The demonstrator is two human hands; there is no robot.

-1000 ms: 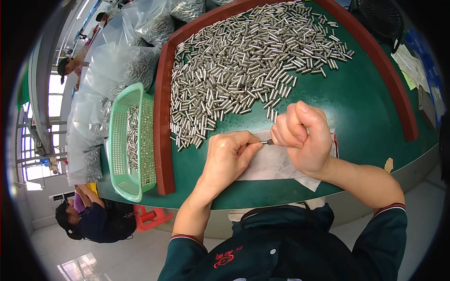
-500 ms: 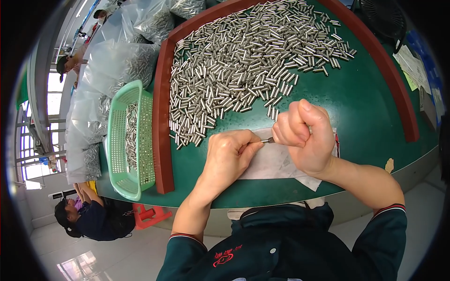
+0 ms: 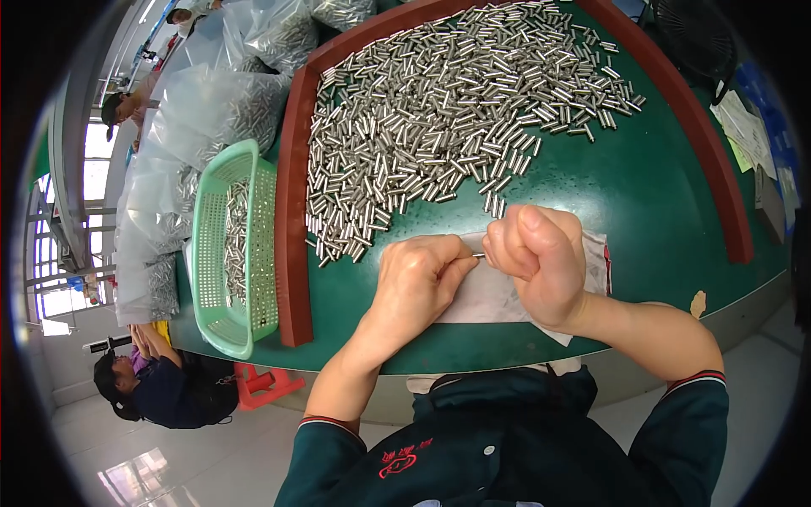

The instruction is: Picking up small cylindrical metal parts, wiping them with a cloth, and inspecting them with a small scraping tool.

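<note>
Over a pale cloth (image 3: 481,300), my two hands meet at a thin metal piece. My left hand (image 3: 418,279) pinches what looks like a small metal pin (image 3: 478,254) between thumb and fingertips; most of it is hidden. My right hand (image 3: 542,266) is curled into a fist close beside it, thumb on top, and whatever it grips is covered by the fingers. Beyond my hands, a big heap of short shiny metal pins (image 3: 422,110) spreads over the green tabletop (image 3: 608,186). A few loose ones lie just past the right fist.
A dark red raised border (image 3: 294,220) frames the heap. Left of it stands a light green perforated basket (image 3: 262,279) with more pins. Clear plastic bags (image 3: 220,101) of metal parts line the far left. Papers (image 3: 743,122) and a black fan (image 3: 693,38) are at right. A person (image 3: 160,384) sits at lower left.
My right fist has turned and lowered a little toward me, beside the pinching fingers. The dark tip seen between the hands is now covered. My left hand keeps its pinch.
</note>
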